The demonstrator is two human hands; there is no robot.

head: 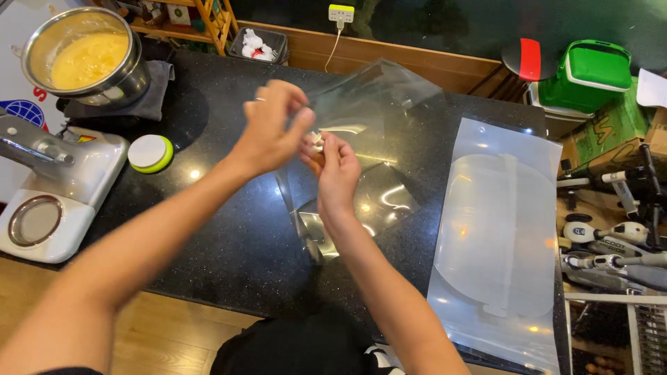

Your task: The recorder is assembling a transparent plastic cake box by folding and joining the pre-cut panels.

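Note:
Both hands meet above the middle of a black speckled counter. My left hand pinches the near edge of a clear plastic bag that lifts away toward the back. My right hand grips the same bag edge together with a small white and orange piece. The bag's lower part drapes onto the counter below my hands.
A steel bowl of yellow batter sits on a white stand mixer at the left, beside a white and green round lid. A translucent plastic sheet lies on the right. A green box and scooters stand beyond the counter.

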